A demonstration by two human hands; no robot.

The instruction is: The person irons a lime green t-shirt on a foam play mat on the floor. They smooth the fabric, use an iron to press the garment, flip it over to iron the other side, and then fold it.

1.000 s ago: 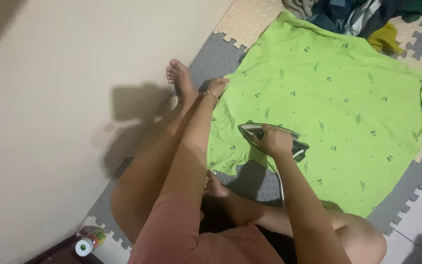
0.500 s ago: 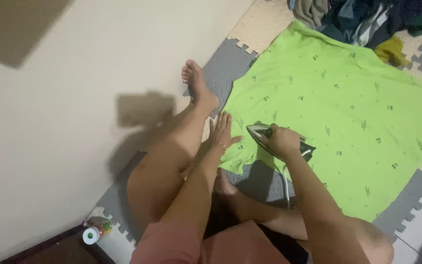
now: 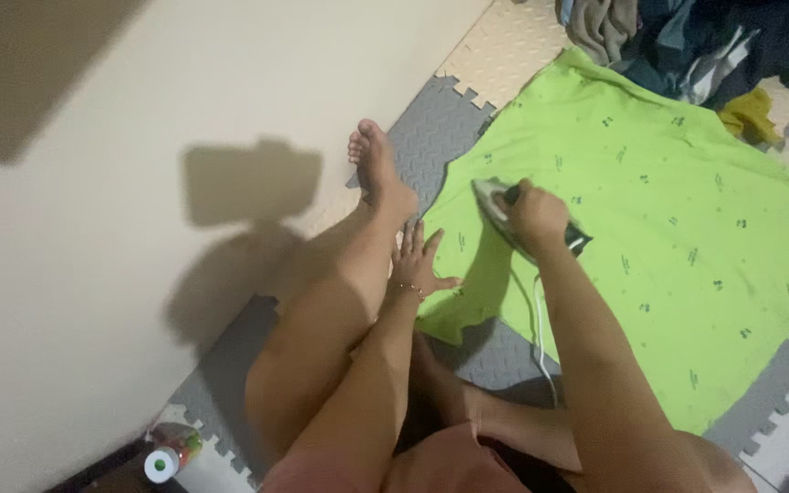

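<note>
Right hand [image 3: 533, 215], grip wrapped round the iron [image 3: 504, 212], had pushed it up the green cloth [image 3: 650, 228] on the floor mat [image 3: 431, 119], away from the body vs. a sec ago. Left hand [image 3: 415, 260], fingers spread, pinned the cloth's near edge flat.

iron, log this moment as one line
right hand: grips iron on green cloth | left hand: flat on cloth edge | floor mat beneath

I see a lime-green cloth [image 3: 650, 228] dotted with small dark motifs, grey and beige mats [image 3: 431, 119], a silver-and-black iron [image 3: 513, 215], a white cord [image 3: 541, 319], and a cream wall [image 3: 93, 274].
</note>
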